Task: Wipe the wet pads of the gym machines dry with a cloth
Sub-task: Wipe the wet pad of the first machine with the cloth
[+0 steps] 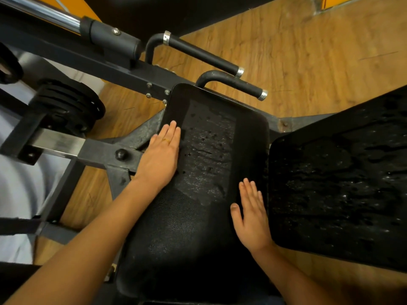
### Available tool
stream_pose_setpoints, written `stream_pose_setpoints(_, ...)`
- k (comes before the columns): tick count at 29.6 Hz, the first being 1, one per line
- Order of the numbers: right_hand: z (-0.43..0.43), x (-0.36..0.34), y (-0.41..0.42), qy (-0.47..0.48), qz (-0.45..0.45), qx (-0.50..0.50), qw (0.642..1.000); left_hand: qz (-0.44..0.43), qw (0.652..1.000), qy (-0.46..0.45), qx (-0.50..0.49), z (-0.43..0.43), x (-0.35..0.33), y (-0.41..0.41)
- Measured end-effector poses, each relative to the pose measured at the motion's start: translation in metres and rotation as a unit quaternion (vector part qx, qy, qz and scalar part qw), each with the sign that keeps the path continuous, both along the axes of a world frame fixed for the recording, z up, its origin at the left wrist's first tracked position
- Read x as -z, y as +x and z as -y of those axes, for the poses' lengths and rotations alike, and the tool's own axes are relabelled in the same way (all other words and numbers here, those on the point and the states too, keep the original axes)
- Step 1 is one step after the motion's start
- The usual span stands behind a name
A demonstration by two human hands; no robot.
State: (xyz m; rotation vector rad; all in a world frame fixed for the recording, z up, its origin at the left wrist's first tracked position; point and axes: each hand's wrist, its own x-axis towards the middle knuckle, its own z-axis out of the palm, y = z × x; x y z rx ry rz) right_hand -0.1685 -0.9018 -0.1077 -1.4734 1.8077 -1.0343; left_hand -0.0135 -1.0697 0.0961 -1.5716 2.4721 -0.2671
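The left hand and right hand are lying flat, fingers straight, holding nothing, at the 2 side edges of the wet seat pad, maybe feeling for water, with no cloth showing.

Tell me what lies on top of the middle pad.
The left hand rests flat at the left edge of the pad, the right hand near its right edge. A wet patch shows between them. What the palms cover cannot be seen.
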Motion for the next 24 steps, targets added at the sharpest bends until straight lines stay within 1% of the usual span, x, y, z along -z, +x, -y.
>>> stream_pose_setpoints(4,-0.001,0.002,0.0,-0.005,-0.002,0.004,1.0,0.005,1.0,0.006,-0.003,-0.005,0.002,0.006)
stream_pose_setpoints(12,0.001,0.003,0.001,-0.02,0.001,0.016,1.0,0.01,1.0,-0.007,-0.007,0.076,-0.003,-0.042)
stream_pose_setpoints(15,0.0,0.004,0.001,-0.018,0.002,0.015,1.0,0.018,1.0,-0.007,-0.01,0.093,-0.003,-0.052)
stream_pose_setpoints(24,0.0,0.005,0.0,-0.023,0.008,0.014,1.0,0.017,0.999,0.015,0.048,0.04,-0.003,-0.01)
